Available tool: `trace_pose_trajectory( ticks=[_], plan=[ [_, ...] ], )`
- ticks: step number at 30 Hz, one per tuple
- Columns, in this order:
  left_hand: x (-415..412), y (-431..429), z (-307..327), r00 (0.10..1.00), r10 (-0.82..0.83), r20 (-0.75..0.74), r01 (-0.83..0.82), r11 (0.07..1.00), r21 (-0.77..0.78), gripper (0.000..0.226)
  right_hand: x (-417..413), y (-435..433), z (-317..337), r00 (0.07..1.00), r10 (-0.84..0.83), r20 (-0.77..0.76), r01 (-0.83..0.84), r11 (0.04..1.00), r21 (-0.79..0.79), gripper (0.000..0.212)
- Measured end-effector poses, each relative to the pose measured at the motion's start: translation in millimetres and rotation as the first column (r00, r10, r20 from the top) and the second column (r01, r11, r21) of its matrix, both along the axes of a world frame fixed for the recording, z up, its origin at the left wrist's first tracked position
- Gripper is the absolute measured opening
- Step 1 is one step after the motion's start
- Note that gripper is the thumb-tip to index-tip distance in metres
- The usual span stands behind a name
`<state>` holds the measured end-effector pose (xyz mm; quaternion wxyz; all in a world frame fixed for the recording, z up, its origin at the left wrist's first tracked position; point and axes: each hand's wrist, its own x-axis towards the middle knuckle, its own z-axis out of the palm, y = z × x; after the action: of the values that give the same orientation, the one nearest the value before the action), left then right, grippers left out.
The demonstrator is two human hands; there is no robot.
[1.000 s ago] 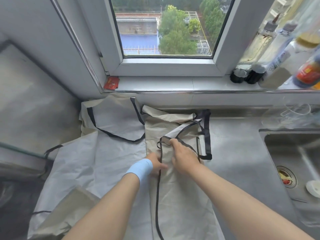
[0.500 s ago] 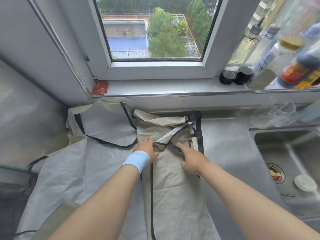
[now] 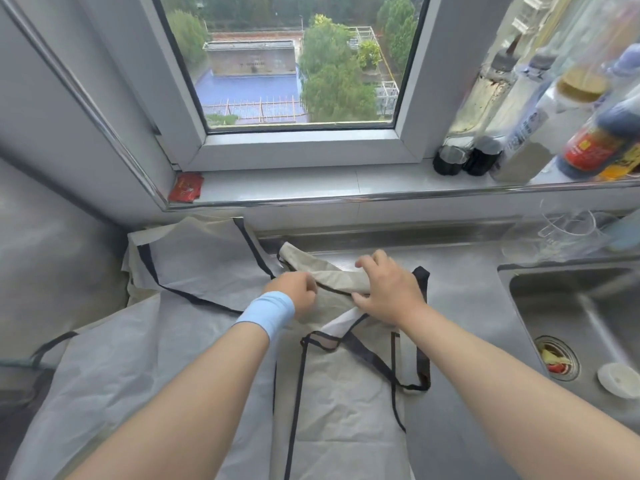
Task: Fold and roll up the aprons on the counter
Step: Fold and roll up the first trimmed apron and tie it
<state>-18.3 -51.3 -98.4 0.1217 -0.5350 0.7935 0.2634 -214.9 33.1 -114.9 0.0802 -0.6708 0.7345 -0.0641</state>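
Note:
A beige apron [image 3: 343, 403] with black trim lies folded into a long strip down the middle of the steel counter [image 3: 471, 341]. Its far end is turned over into a short roll [image 3: 322, 270]. My left hand [image 3: 294, 292], with a light blue wristband, grips the roll's left side with curled fingers. My right hand [image 3: 388, 289] lies over the roll's right end, fingers bent round it and thumb under its near edge. Black straps [image 3: 420, 362] trail loose on the strip's right. A second apron [image 3: 145, 341] lies spread flat to the left, partly under the strip.
A sink [image 3: 588, 323] with a drain strainer and a small white dish sits at the right. Bottles [image 3: 540, 109] crowd the right of the windowsill, and a red packet [image 3: 186, 187] lies at its left. A clear glass cup [image 3: 554, 233] stands behind the sink.
Both hands moved from the strap area to the strip's far end and turned it over into a roll. The straps now lie nearer me than the hands. The camera tilted and came closer.

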Motion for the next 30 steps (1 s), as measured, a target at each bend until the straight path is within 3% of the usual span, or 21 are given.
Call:
trace_pose_trajectory(
  ticks=[2,4,7,9,12,14,16,18,20,22,24,26,28,30],
  plan=[
    [-9,-12,2,0.993,0.048,-0.109,-0.064,0.987,-0.15,0.03,-3,-18,1,0.982,0.069,-0.177,-0.033,0.979,0.2,0.033],
    [-16,-22,1,0.992,-0.021,-0.125,-0.017,0.956,-0.292,0.031,-11,-33,1,0.96,0.092,-0.264,-0.031,0.974,0.225,0.023],
    [-22,-36,-1,0.973,-0.229,0.027,0.219,0.877,-0.429,0.055,-27,-48,5,0.999,-0.044,-0.002,0.043,0.995,0.094,0.026],
    [-26,-49,-1,0.94,-0.307,0.147,0.34,0.844,-0.414,0.069,-41,-58,10,0.978,-0.096,0.187,0.079,0.992,0.098,0.036],
    [-35,-67,9,0.939,-0.28,0.2,0.34,0.839,-0.424,0.046,-57,-66,15,0.943,-0.159,0.292,0.129,0.985,0.118,0.044],
    [-42,-78,17,0.982,-0.169,0.08,0.185,0.828,-0.529,0.023,-66,-70,14,0.948,-0.187,0.257,0.173,0.982,0.076,0.044],
    [-49,-88,20,0.98,-0.072,-0.184,-0.043,0.829,-0.557,0.015,-69,-74,12,0.953,-0.24,0.186,0.246,0.969,-0.007,0.042],
    [-53,-88,20,0.884,-0.078,-0.462,-0.168,0.867,-0.469,0.022,-69,-80,8,0.956,-0.289,0.048,0.292,0.954,-0.075,0.033],
    [-51,-81,19,0.794,-0.088,-0.601,-0.233,0.869,-0.436,0.033,-64,-82,5,0.943,-0.33,-0.036,0.327,0.942,-0.082,0.022],
    [-40,-72,14,0.77,-0.023,-0.637,-0.345,0.826,-0.446,0.032,-56,-81,2,0.949,-0.307,-0.075,0.295,0.945,-0.142,0.043],
    [-23,-64,8,0.783,0.147,-0.605,-0.451,0.803,-0.389,0.029,-39,-83,3,0.99,-0.133,-0.046,0.116,0.957,-0.265,0.051],
    [-7,-60,1,0.818,0.371,-0.439,-0.508,0.823,-0.252,0.029,-14,-88,1,0.992,0.127,-0.02,-0.127,0.94,-0.316,0.047],
    [8,-55,-7,0.832,0.503,-0.235,-0.539,0.834,-0.12,0.027,16,-95,1,0.946,0.324,-0.023,-0.321,0.925,-0.205,0.04],
    [20,-49,-12,0.85,0.522,-0.077,-0.524,0.851,-0.017,0.024,45,-104,0,0.905,0.425,-0.03,-0.426,0.904,-0.046,0.043]
  ],
)
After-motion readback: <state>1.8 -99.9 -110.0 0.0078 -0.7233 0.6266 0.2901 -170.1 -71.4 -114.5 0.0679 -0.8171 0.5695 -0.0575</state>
